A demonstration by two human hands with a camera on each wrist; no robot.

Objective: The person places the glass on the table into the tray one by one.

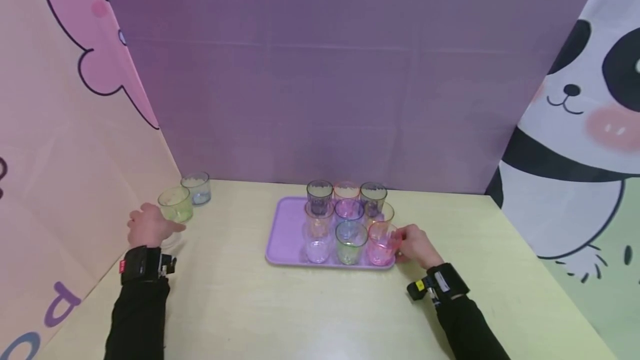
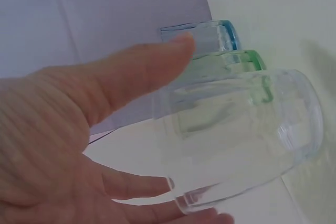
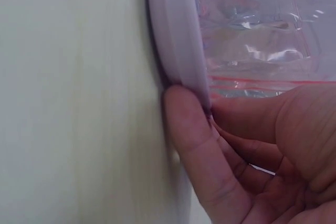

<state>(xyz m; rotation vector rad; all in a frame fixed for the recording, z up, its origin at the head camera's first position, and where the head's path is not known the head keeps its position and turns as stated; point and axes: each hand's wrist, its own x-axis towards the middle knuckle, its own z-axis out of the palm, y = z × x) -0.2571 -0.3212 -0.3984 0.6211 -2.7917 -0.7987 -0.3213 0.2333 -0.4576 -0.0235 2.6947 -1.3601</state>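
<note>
My left hand point(image 1: 150, 225) is beside a clear glass point(image 2: 236, 135) on the left of the table. In the left wrist view the thumb point(image 2: 152, 66) stretches straight along one side of this glass, and the fingers spread along its other side near the rim. Just behind it stand a green glass point(image 1: 176, 205) and a blue glass point(image 1: 196, 189). My right hand point(image 1: 417, 244) pinches the right front corner of the lavender tray point(image 1: 285, 232). Its fingers lie right beside a pink glass point(image 1: 381, 246) standing at that corner.
Several glasses stand close together on the tray, among them a green-tinted glass point(image 1: 351, 244) in front and a dark glass point(image 1: 320, 196) at the back. A purple backdrop point(image 1: 320, 99) rises behind the table point(image 1: 240, 304), with printed panels at both sides.
</note>
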